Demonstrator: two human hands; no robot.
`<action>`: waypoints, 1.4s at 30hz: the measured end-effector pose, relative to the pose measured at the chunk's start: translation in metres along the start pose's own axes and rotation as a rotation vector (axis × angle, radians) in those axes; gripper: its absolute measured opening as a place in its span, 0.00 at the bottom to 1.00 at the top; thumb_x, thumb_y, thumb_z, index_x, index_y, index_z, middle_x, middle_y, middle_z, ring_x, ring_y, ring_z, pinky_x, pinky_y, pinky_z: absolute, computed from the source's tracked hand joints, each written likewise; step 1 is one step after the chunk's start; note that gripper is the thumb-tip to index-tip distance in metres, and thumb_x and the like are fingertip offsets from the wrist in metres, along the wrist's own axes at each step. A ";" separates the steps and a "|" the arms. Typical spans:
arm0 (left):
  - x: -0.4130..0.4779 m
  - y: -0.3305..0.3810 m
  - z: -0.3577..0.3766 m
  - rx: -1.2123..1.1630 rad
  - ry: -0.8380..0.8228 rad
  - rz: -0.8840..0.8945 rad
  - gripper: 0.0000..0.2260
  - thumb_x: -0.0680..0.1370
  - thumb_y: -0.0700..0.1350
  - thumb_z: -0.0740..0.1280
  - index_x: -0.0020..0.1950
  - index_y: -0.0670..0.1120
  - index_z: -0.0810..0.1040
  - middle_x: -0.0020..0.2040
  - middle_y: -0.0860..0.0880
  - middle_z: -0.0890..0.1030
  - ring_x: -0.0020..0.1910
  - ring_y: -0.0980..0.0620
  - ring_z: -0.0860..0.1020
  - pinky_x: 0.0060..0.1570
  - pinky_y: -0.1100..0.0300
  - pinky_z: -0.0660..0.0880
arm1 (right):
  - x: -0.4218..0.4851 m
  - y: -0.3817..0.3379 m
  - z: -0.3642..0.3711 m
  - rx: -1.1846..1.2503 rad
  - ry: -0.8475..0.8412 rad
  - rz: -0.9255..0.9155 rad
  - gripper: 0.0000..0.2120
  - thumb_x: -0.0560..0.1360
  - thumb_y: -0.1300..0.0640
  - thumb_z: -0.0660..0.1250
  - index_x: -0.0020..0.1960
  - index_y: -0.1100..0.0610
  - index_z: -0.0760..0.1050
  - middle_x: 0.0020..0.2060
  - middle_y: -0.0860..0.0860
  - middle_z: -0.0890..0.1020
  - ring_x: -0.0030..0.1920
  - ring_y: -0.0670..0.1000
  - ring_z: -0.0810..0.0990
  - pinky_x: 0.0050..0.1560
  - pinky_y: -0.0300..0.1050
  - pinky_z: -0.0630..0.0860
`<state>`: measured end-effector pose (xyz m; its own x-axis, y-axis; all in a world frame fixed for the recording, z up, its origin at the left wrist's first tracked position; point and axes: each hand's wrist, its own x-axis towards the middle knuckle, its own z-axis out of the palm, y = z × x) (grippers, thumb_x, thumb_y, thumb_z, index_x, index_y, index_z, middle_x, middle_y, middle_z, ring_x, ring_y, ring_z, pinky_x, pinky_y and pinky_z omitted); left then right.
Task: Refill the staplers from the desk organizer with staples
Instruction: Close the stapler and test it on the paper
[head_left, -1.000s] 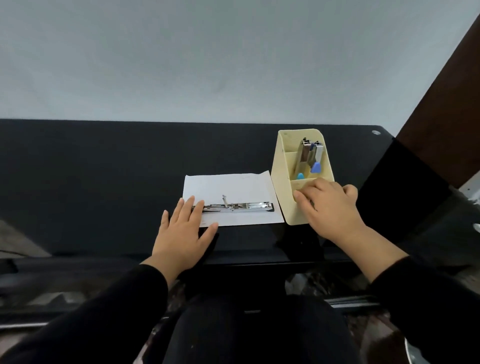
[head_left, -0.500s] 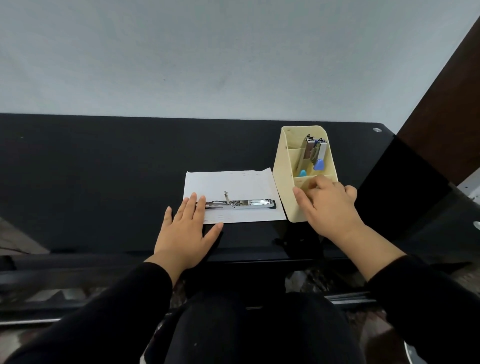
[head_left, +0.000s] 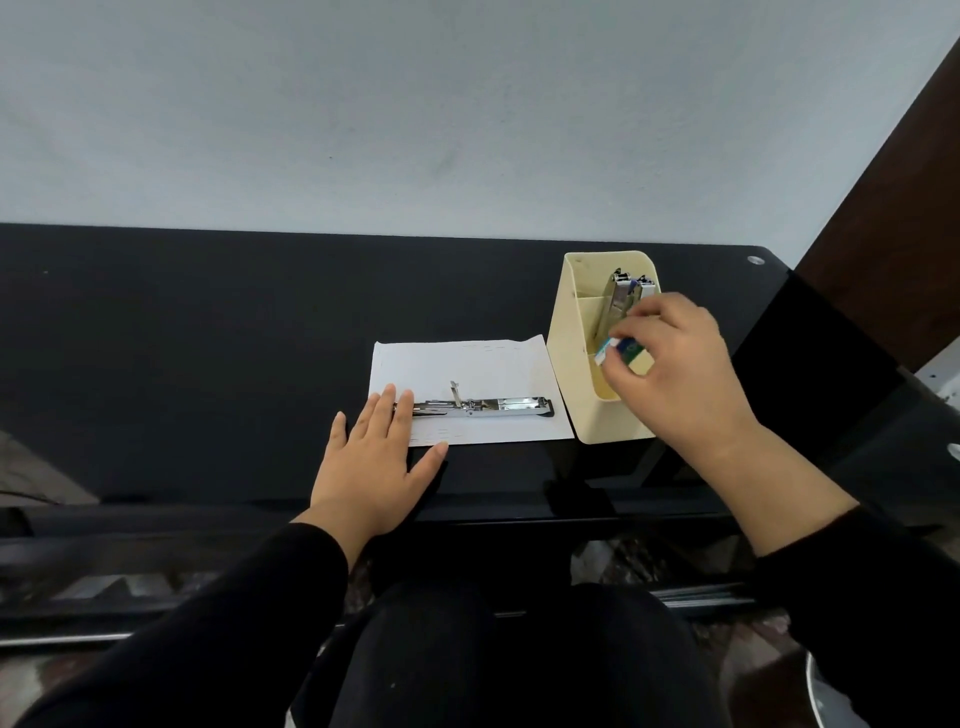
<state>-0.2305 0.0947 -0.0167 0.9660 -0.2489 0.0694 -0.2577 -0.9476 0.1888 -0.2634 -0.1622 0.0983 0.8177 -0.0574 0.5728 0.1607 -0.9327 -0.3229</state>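
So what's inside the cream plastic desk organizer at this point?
Metal staplers stand on end in the back compartment of the cream plastic desk organizer. The right hand pinches a small blue-and-white box over the front part, hiding whatever lies below.

Soft even light, weak shadows. Black desk (head_left: 208, 364) glossy, reflective. Wide-angle bending at edges; right hand (head_left: 675, 374) slightly blurred.

The desk (head_left: 208, 364) is glossy black, the sheet of paper (head_left: 467, 358) near its front edge white with faint print, the opened stapler (head_left: 498, 406) shiny silver, the desk organizer (head_left: 571, 374) cream, its upright staplers (head_left: 619, 301) silver and blue, the small box (head_left: 621, 349) white, blue and green, the sleeves (head_left: 208, 623) black.
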 end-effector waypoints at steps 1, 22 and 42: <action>0.000 0.000 0.000 -0.001 0.000 0.000 0.35 0.73 0.66 0.38 0.75 0.49 0.40 0.76 0.50 0.43 0.74 0.54 0.41 0.71 0.50 0.38 | 0.002 -0.006 -0.002 0.034 0.030 -0.014 0.06 0.69 0.64 0.69 0.45 0.63 0.81 0.48 0.56 0.78 0.50 0.60 0.75 0.51 0.42 0.67; -0.001 0.001 -0.003 -0.043 0.011 0.011 0.36 0.72 0.67 0.41 0.75 0.49 0.42 0.76 0.50 0.42 0.74 0.53 0.40 0.70 0.50 0.39 | -0.024 -0.033 0.103 0.261 -0.518 0.272 0.12 0.72 0.51 0.69 0.53 0.54 0.78 0.52 0.51 0.79 0.43 0.44 0.70 0.36 0.28 0.63; -0.007 -0.005 -0.009 -0.181 0.153 0.230 0.18 0.74 0.60 0.62 0.61 0.56 0.75 0.58 0.59 0.73 0.58 0.55 0.69 0.51 0.59 0.57 | -0.036 -0.039 0.095 0.249 -0.693 0.028 0.20 0.72 0.49 0.67 0.64 0.50 0.71 0.57 0.46 0.70 0.57 0.45 0.70 0.57 0.44 0.72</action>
<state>-0.2365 0.1033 -0.0089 0.8718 -0.4057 0.2746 -0.4809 -0.8157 0.3216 -0.2470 -0.0900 0.0190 0.9718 0.2348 -0.0198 0.1874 -0.8211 -0.5391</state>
